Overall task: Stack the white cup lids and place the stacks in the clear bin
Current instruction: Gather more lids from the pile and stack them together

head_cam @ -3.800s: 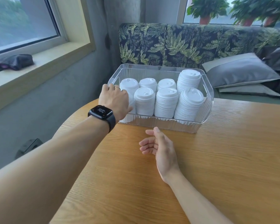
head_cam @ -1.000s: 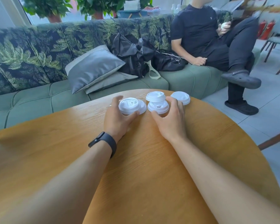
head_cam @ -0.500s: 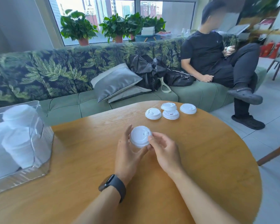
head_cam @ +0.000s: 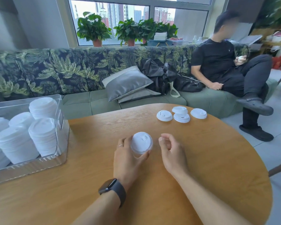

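Observation:
My left hand grips a short stack of white cup lids above the middle of the wooden table. My right hand hovers just right of the stack, fingers loosely curled, holding nothing. Several loose white lids lie at the table's far edge, one of them resting on another. The clear bin stands at the left, filled with several tall lid stacks.
A green sofa with grey cushions and black bags runs behind the table. A person sits on it at the right, foot near the table's far right edge. Potted plants line the window sill.
My right hand has let go of the lid stack and drawn slightly right. The view has swung a little left, showing more of the bin.

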The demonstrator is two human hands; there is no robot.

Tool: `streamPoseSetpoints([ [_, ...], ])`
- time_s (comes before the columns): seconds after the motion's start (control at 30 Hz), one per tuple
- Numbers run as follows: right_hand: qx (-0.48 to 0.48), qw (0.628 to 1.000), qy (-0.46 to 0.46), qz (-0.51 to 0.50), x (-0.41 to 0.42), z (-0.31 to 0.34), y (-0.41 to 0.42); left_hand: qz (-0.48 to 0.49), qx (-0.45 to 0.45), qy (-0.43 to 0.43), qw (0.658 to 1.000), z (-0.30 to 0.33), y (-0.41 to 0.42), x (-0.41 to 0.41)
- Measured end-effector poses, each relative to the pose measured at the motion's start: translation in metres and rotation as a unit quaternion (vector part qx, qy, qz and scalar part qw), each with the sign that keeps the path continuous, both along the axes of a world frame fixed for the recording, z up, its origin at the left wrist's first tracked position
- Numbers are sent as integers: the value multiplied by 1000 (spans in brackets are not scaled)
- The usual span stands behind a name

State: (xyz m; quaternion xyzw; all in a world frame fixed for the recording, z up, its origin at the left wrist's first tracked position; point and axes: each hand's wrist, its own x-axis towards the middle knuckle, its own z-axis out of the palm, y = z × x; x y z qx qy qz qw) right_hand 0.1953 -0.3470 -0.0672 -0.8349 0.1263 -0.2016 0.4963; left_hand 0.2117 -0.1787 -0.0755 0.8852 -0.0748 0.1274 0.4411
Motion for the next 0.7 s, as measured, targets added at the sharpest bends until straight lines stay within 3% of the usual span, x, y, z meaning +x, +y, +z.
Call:
streamPoseSetpoints([
  [0.17, -65, 992, 23, -110, 52, 0, -16, -6, 43, 11, 999, 2, 16, 41],
  [0.5, -124, 986, 67, -88, 144, -2, -37, -68, 61, -6, 996, -2, 6, 89],
  [0.7, -138, 982, 76, -105, 170, -4, -40, -68, 8, -2, 998, 3, 1, 95],
])
